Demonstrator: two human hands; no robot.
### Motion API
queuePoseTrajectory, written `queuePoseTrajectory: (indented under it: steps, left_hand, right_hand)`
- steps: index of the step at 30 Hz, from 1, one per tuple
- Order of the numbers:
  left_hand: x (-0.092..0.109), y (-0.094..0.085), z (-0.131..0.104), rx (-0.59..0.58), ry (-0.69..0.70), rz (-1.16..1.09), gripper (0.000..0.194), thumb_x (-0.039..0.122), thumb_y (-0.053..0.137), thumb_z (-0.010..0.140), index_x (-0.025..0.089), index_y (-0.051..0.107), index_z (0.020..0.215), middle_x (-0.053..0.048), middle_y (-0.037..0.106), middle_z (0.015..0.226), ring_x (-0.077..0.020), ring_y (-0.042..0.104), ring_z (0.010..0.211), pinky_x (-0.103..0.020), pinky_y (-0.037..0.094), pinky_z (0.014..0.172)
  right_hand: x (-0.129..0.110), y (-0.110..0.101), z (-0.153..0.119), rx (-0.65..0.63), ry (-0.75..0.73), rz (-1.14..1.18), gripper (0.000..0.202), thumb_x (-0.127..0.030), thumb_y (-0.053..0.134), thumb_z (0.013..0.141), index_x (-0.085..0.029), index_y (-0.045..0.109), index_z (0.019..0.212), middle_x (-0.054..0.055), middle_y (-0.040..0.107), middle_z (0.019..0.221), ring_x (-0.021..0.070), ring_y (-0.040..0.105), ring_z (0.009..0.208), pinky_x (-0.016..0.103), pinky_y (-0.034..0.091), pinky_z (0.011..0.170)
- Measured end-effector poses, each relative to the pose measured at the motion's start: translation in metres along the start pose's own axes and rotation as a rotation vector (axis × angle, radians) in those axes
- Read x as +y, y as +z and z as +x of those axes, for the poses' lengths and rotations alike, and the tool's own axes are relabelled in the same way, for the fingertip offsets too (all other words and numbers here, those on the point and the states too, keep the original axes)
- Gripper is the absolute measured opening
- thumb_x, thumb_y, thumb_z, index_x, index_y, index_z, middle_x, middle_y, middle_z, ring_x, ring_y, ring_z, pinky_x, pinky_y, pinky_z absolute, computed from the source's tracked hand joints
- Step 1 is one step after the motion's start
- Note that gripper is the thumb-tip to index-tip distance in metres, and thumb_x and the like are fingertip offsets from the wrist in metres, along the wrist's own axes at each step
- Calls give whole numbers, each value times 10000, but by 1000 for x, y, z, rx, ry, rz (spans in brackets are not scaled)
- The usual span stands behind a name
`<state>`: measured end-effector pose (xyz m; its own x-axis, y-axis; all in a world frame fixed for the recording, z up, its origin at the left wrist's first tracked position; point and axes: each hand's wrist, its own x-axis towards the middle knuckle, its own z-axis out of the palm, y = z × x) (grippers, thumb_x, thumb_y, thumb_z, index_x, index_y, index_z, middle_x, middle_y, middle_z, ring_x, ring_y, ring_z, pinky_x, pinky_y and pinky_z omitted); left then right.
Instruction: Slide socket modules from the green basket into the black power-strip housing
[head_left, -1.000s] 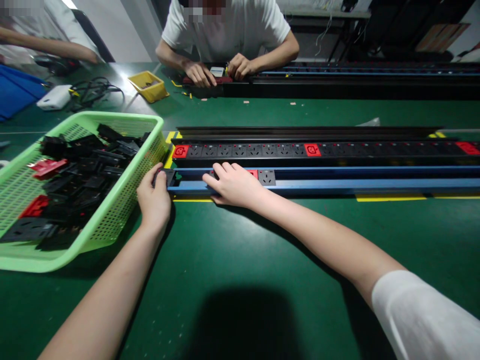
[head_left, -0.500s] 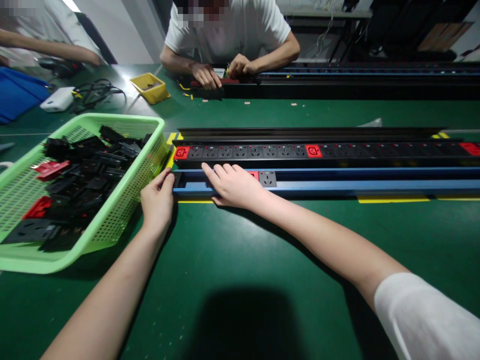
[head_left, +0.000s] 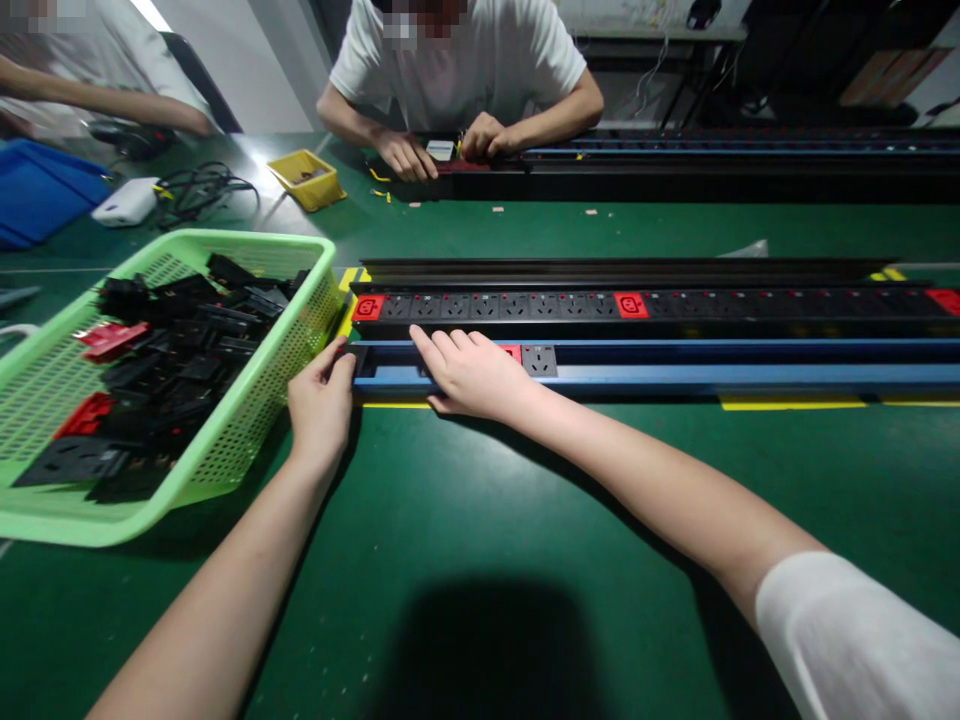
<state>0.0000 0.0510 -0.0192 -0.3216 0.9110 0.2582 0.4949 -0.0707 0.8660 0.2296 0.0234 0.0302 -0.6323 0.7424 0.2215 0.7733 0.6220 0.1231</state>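
Observation:
My left hand (head_left: 322,398) is at the left end of a long blue metal channel (head_left: 660,374). Its thumb and fingers are closed on a black socket module (head_left: 361,358) seated in that end. Lying across the channel farther right is my right hand (head_left: 472,372), fingers stretched out to the left and palm down. A red socket module (head_left: 513,353) shows partly from behind it, beside a second black socket module (head_left: 540,361). Whatever lies under the right palm is hidden.
Behind the channel runs a black power strip (head_left: 487,306) with red and black sockets. A green basket (head_left: 259,440) of loose socket modules stands at left. Across the table a co-worker's hands (head_left: 409,155) work at another strip. A yellow tray (head_left: 319,190) sits nearby.
The view has shifted slightly. Both of my hands keep their places on the channel. Across the table, the co-worker's hand on the left of the picture has moved a little.

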Motion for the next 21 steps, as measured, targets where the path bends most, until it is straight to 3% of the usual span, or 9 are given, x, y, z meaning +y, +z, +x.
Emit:
queuePoseTrajectory:
  steps: [7,15,21]
  left_hand:
    - [-5,0,1,-9,7,9,473,341,633,898,142,709,1322,-90,725,1307,-248,679,1229,-404,485,1142]
    - [-1,-1,-1,-19,-2,-9,526,420,694,867,149,711,1318,-107,722,1313,-271,679,1228,-436,480,1150]
    - [8,-2,-4,-45,-27,38,528,433,659,876,195,692,1345,-96,704,1346,-271,659,1260,-421,473,1162]
  right_hand:
    - [-1,-3,-1,-3,15,-9,816,-372,484,973,60,168,1590,215,620,1238,313,592,1048,433,483,869]
    - [3,0,1,15,6,18,712,-442,555,970,33,413,1481,235,621,1300,335,611,1078,437,492,897]
    - [6,-3,2,19,9,54,638,-442,598,951,-24,483,1420,206,642,1280,327,617,1082,426,492,904]
